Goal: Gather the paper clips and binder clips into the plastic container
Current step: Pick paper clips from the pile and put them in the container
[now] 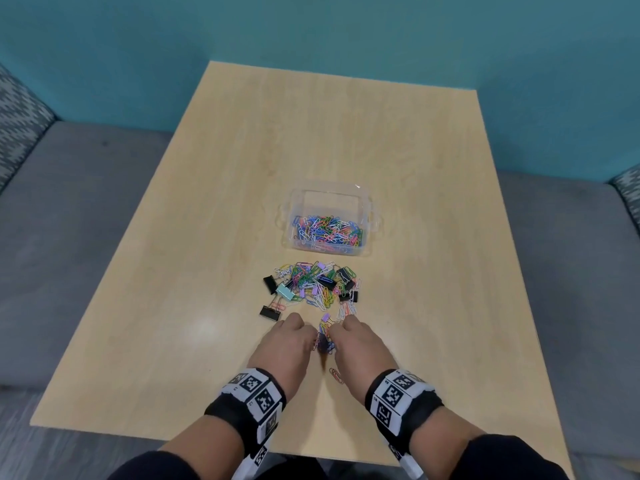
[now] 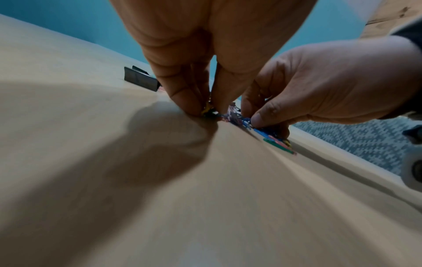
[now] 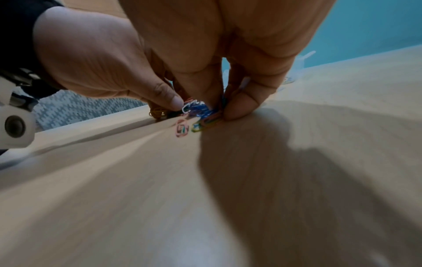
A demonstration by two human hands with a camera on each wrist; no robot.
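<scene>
A clear plastic container [image 1: 367, 206] holding several coloured paper clips stands at mid-table. In front of it lies a mixed pile of paper clips and binder clips [image 1: 313, 284]. Nearer to me, my left hand [image 1: 294, 336] and right hand [image 1: 349, 336] sit knuckles-up on either side of a small cluster of clips [image 1: 324, 336]. In the wrist views the left hand [image 2: 206, 109] and the right hand [image 3: 219, 112] both have fingers curled down on the table, pinching coloured paper clips [image 3: 200, 109]. One pink clip [image 1: 336, 375] lies loose between my wrists.
A black binder clip [image 1: 270, 312] lies just left of my left hand, also seen as a black binder clip [image 2: 140, 78] in the left wrist view. The light wooden table [image 1: 207, 202] has grey seating around it and a teal wall behind.
</scene>
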